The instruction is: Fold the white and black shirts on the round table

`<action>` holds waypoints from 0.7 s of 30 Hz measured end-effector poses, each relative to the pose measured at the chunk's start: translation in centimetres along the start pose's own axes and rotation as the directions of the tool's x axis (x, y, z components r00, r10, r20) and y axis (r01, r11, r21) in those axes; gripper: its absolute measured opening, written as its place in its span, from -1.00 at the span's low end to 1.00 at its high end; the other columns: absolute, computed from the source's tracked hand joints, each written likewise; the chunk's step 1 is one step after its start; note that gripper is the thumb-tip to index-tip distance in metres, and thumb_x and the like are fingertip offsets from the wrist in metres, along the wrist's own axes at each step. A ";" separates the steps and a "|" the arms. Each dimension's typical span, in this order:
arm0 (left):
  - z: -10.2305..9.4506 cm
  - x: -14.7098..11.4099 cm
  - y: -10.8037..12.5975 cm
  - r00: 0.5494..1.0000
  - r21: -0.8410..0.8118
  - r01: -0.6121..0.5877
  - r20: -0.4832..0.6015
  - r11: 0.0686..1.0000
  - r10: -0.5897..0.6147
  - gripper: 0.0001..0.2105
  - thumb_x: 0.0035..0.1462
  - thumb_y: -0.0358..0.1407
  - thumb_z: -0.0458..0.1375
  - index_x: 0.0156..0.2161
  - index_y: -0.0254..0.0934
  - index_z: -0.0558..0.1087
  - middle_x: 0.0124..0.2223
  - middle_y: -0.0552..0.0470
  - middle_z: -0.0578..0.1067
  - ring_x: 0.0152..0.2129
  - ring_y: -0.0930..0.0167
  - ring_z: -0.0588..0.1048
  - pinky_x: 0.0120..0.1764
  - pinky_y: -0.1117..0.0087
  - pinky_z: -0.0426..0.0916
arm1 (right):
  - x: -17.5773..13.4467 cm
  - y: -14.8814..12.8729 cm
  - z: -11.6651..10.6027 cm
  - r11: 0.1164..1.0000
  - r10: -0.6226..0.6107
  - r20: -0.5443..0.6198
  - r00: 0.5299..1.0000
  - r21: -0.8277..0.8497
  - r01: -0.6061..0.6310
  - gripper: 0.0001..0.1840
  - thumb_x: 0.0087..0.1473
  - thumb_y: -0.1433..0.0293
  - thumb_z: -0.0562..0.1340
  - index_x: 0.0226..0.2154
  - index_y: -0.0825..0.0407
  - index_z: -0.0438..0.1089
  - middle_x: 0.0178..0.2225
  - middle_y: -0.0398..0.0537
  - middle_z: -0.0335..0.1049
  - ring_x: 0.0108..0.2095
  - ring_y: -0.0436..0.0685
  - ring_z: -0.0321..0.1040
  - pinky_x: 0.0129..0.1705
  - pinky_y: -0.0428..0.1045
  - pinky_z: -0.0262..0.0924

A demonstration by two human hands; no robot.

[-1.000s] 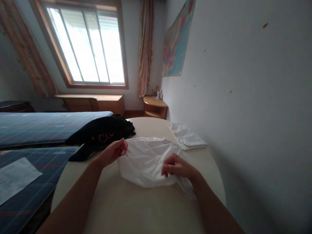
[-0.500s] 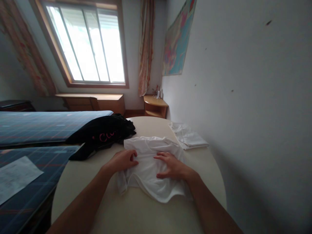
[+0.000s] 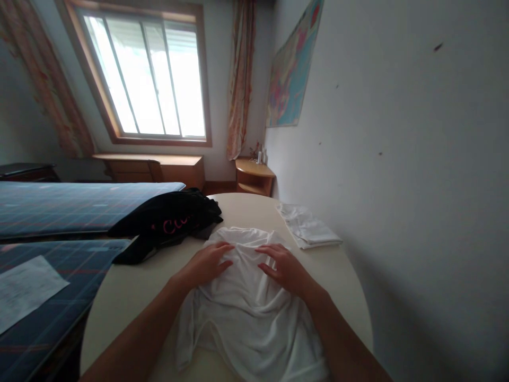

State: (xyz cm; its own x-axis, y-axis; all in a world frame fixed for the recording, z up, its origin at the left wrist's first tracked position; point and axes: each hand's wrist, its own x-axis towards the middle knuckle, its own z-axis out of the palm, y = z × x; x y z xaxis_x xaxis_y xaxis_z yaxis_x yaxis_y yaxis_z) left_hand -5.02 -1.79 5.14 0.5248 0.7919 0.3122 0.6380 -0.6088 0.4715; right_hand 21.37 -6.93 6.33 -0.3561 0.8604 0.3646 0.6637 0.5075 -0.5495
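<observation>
A white shirt (image 3: 254, 313) lies wrinkled over the round cream table (image 3: 131, 313), its near hem reaching down towards me. My left hand (image 3: 210, 261) rests on the upper left of the cloth, thumb apart from the fingers. Opposite it, my right hand (image 3: 285, 267) lies on the upper right part with its fingers spread. Both hands touch the fabric from above, and I see none of it gripped. Past the right hand, a folded white garment (image 3: 312, 228) lies flat by the wall.
A black garment with pink lettering (image 3: 175, 217) is heaped at the table's left edge, beside two plaid mattresses (image 3: 91, 204). A sheet of paper (image 3: 29, 289) lies on the nearer one. The wall (image 3: 417, 212) borders the right side; a corner shelf (image 3: 254, 168) stands behind.
The shirt is spread further towards me, its near hem lower in view. My left hand has shifted slightly right on the cloth, with its fingers straighter.
</observation>
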 end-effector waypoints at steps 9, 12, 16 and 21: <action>-0.3 -0.3 1.4 0.939 -0.149 0.246 0.282 0.958 -0.198 -0.64 0.22 -0.03 0.04 -0.14 -0.20 0.56 -0.43 -0.01 0.60 -0.57 0.37 0.50 -0.42 0.42 0.36 | -0.2 1.1 -0.8 0.966 0.232 0.079 0.970 -0.140 -0.219 -0.71 0.20 0.24 0.17 -0.11 -0.05 0.52 -0.52 -0.13 0.50 -0.47 0.09 0.43 -0.34 -0.05 0.23; 0.3 0.1 0.5 0.991 -0.026 0.120 -0.056 0.992 -0.121 -0.64 0.18 -0.14 0.10 0.03 -0.18 0.51 -0.01 -0.12 0.57 -0.11 0.24 0.52 -0.02 0.28 0.36 | 0.2 1.6 -0.4 0.972 0.120 -0.105 0.987 -0.191 -0.138 -0.64 0.18 0.33 0.17 0.03 -0.05 0.43 -0.24 -0.05 0.54 -0.22 0.13 0.45 -0.12 -0.01 0.26; 0.9 0.1 -0.7 0.992 0.062 0.114 -0.058 0.992 -0.110 -0.54 0.14 -0.17 0.15 0.15 -0.17 0.41 0.21 -0.14 0.40 0.10 0.18 0.39 0.11 0.23 0.25 | 0.2 2.7 -0.1 0.959 0.114 -0.117 0.987 -0.247 -0.140 -0.52 0.15 0.33 0.21 0.14 0.02 0.34 0.00 0.07 0.47 0.02 0.20 0.35 0.05 0.04 0.19; 0.6 0.0 0.5 0.944 0.112 0.327 -0.002 0.938 -0.329 -0.64 0.24 -0.12 0.04 0.09 -0.12 0.45 -0.27 -0.06 0.62 -0.31 0.26 0.57 -0.20 0.33 0.32 | 0.0 2.8 -0.9 0.899 0.342 -0.092 0.935 -0.258 -0.354 -0.58 0.27 0.21 0.09 0.11 -0.04 0.36 -0.52 -0.12 0.51 -0.38 0.14 0.47 -0.27 -0.03 0.20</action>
State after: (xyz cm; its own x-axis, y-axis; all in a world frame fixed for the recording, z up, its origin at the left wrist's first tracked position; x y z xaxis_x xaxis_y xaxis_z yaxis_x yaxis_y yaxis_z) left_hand -4.39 -2.11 4.91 0.2845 0.9482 0.1414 0.8337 -0.3176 0.4518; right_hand 23.85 -5.58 5.49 -0.0456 0.9741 0.2216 0.8925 0.1394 -0.4290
